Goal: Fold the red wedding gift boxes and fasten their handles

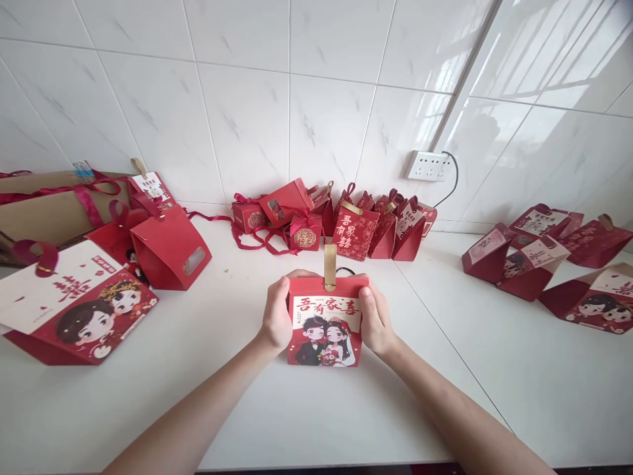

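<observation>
Between my two hands stands a red and white gift box (324,336), its front printed with a cartoon bride and groom and red characters. A gold ribbon loop (330,264) rises from its top edge. My left hand (277,315) grips the box's left side, with the thumb near the upper corner and the other fingers mostly hidden behind. On the right side, my right hand (376,318) is closed in the same way, its thumb on the front corner. The box appears upright on the white table (237,409).
Several red gift boxes (358,231) with ribbons line the wall at the back. Larger boxes (84,303) and a brown bag (59,201) are at left. More boxes (534,254) stand at right. A power socket (429,166) with a black cable is on the tiled wall.
</observation>
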Available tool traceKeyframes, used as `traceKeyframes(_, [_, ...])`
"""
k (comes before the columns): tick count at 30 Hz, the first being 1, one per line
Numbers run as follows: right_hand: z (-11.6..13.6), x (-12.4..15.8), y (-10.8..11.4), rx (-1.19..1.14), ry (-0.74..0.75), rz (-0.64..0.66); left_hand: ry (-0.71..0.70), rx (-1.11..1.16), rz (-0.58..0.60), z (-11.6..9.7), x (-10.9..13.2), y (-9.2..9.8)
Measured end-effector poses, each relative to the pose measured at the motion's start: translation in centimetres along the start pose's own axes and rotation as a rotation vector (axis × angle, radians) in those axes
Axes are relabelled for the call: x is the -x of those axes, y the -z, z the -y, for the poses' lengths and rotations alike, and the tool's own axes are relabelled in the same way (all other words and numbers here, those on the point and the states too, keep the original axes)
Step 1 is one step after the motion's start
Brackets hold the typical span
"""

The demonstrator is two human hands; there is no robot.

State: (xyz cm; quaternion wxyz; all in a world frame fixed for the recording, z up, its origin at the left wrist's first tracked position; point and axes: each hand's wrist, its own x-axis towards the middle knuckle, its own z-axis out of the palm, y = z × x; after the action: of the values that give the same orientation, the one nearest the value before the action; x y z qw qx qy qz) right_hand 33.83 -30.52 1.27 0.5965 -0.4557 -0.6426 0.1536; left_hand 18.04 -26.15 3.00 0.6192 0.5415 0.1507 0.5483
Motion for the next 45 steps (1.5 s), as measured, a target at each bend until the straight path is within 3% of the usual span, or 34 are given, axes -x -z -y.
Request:
traceKeyframes(6, [-0.1, 0.1, -0.4, 0.064, -0.031, -0.088, 0.04, -0.036, -0.055, -0.5, -0.3, -0.2])
traceKeyframes(12, [-0.1, 0.2, -0.2, 0.073, 0.107, -0.086, 0.114, -0.079, -0.132, -0.3, -0.3, -0.2])
traceKeyframes(19, [-0.7, 0.8, -0.6, 0.148, 0.235, -0.229, 0.083, -0.191, -0.189, 0.0, -0.3, 0.1])
traceKeyframes(26, [-0.8, 0.7, -0.7, 0.132, 0.259, -0.244, 0.066, -0.259, -0.192, 0.2, -0.3, 0.3])
traceKeyframes(30, [-0.5, 0.5, -0.5, 0.147, 0.302, -0.187, -0.125, -0.495, -0.207, 0.0, 0.0, 0.0])
traceKeyframes(34, [0.0, -0.1, -0.1, 0.204, 0.433, -0.088, -0.709, -0.798, -0.064, 0.1, 0.1, -0.1])
traceKeyframes(36, [0.2, -0.3, 0.0, 0.218, 0.452, -0.057, -0.876, -0.889, 0.013, 0.1, 0.1, -0.2])
traceKeyframes(45, [0.8, -0.3, -0.3, 0.207, 0.311, -0.117, -0.842, -0.846, 0.033, -0.2, 0.1, -0.6])
